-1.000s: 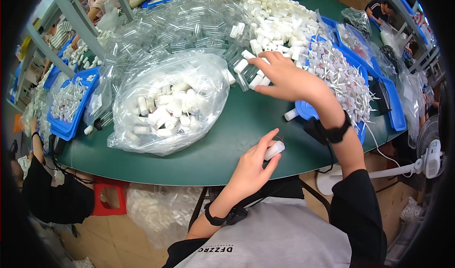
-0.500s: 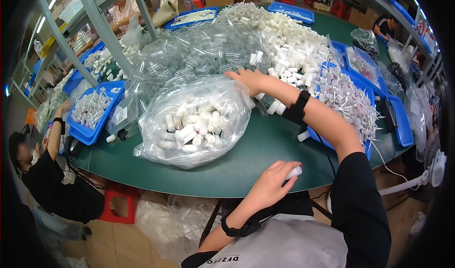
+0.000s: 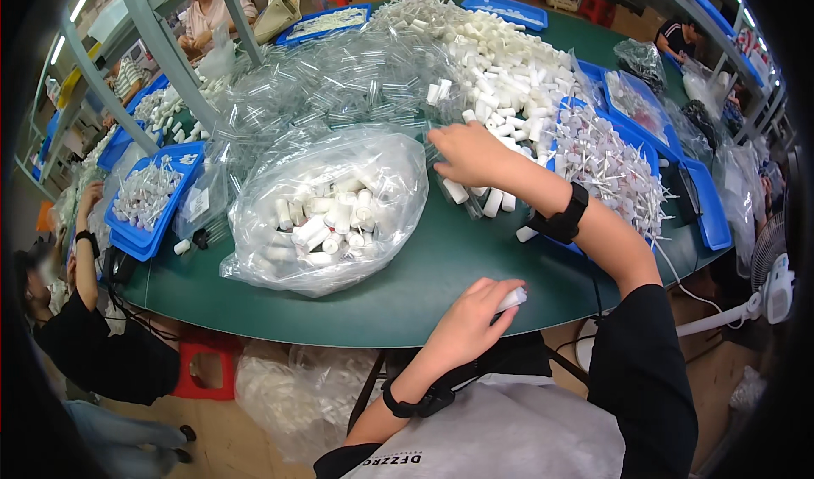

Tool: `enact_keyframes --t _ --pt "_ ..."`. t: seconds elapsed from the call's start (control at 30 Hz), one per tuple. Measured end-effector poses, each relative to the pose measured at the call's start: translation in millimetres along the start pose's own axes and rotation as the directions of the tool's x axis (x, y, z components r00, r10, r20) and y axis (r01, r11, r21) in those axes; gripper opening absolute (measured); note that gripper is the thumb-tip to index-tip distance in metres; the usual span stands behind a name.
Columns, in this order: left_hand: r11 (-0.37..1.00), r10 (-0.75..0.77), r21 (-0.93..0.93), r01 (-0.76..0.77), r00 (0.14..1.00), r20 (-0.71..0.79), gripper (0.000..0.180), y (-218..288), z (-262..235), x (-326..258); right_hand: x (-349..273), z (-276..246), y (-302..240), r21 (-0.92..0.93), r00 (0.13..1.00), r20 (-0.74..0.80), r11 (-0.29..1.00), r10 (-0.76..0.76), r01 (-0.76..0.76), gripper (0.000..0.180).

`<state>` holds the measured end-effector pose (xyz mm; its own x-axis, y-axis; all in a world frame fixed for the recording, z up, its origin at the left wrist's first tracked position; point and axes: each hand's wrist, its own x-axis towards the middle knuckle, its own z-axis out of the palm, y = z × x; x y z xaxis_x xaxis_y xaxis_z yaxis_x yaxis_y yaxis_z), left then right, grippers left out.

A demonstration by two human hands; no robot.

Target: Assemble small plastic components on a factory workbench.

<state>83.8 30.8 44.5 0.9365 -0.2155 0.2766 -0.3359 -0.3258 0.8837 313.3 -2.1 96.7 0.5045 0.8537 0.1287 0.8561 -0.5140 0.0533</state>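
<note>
Where the green table (image 3: pixel 407 309) curves away on my left, a co-worker in black (image 3: pixel 110 356) has an arm raised toward it, and a blue tray (image 3: pixel 127 240) holds white-stemmed parts. Just right of that lies a clear pouch with a white label (image 3: pixel 198 201), its marks too small for me to read. Next comes a big clear bag (image 3: pixel 398 161) with white cylinders (image 3: pixel 326 225) inside.

Dark lettering (image 3: pixel 400 460) is printed on my grey shirt (image 3: pixel 509 428). My left hand (image 3: pixel 469 324) is closed around a single white tube (image 3: pixel 512 299), one end showing past my fingers, at the table's near edge. Farther in, my right hand (image 3: pixel 471 153) reaches beside the clear tubes (image 3: pixel 339 76), fingers bent; I cannot tell whether they grip anything. Loose white pieces (image 3: pixel 509 80) are heaped beyond, then a second blue tray (image 3: pixel 651 153) piled with white stems, and a fan (image 3: pixel 776 286) farthest right.
</note>
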Motion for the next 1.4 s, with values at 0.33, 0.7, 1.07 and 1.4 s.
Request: enact_keyframes --t 0.33,0.7,1.07,1.4 --pt "0.976 -0.123 -0.186 0.111 0.991 -0.059 0.033 -8 1 0 -124 -97 -54 0.423 0.887 -0.408 0.906 0.217 -0.027 0.010" --pt "0.569 -0.284 -0.786 0.240 0.955 0.086 0.023 -3 -5 -10 -212 -42 -97 0.895 0.963 -0.062 0.442 0.264 -0.064 0.009" --pt "0.732 -0.304 -0.590 0.341 0.938 0.165 0.071 13 -8 -26 -214 -10 -97 0.995 0.915 0.058 0.048 0.400 -0.084 0.029" --pt "0.873 -0.296 -0.340 0.349 0.934 0.199 0.085 24 -8 -26 -214 6 -97 0.978 0.936 0.176 -0.162 0.306 -0.131 0.022"
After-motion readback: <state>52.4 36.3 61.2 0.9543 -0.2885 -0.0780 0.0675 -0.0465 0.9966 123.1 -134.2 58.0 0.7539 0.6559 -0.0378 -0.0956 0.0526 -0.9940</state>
